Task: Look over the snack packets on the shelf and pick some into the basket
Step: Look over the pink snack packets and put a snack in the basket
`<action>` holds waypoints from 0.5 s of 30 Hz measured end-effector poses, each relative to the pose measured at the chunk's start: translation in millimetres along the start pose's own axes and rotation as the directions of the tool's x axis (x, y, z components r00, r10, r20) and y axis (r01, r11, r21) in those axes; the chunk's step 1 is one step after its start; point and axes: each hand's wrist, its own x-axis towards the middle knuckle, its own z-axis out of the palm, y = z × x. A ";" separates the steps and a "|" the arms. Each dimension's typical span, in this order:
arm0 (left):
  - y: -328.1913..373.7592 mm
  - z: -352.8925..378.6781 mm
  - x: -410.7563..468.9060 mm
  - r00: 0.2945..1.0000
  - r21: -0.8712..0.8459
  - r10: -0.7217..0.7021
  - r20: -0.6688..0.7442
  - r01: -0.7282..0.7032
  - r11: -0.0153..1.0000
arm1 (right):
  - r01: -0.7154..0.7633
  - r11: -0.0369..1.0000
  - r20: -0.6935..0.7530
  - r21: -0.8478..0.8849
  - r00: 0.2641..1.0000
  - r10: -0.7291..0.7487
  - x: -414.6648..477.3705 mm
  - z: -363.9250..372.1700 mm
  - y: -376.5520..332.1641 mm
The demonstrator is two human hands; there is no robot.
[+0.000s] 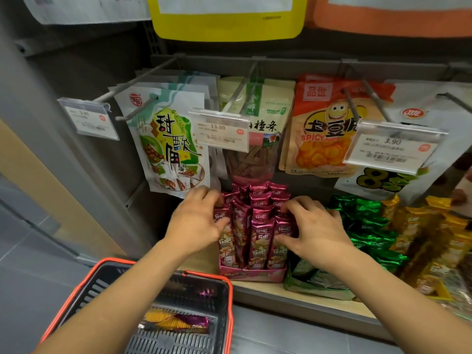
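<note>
Several magenta snack packets (258, 226) stand upright in a pink display box (252, 274) on the shelf. My left hand (196, 221) touches the left side of the bunch, fingers curled over the packet tops. On the right side my right hand (314, 226) has its fingers curled round the tops and its thumb pressed on a front packet. Below, a grey basket with an orange rim (229, 300) hangs from my left forearm. An orange packet (163, 319) and a purple one (196, 320) lie in it.
Green packets (367, 226) and yellow packets (434, 238) fill boxes to the right. Above hang bags on metal hooks: a white-green bag (168, 141), a hawthorn strip bag (255, 139), an orange potato bag (321, 129). Price tags (222, 131) stick out in front. The shelf edge (306, 300) runs below.
</note>
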 end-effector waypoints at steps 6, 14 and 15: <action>2.0 17.8 -0.7 0.973 0.111 -0.088 0.212 0.065 0.992 | -0.022 0.996 -0.019 -0.082 1.000 0.020 -0.6 7.1 -4.8; 7.0 17.4 -5.0 0.994 0.158 0.015 0.111 -0.033 0.987 | 0.016 0.985 -0.132 -0.170 0.990 -0.039 -7.6 14.6 -7.2; 6.6 15.9 -0.5 0.989 0.185 -0.049 0.142 0.022 0.983 | 0.012 0.988 -0.087 -0.151 0.996 -0.025 -6.7 9.6 -7.0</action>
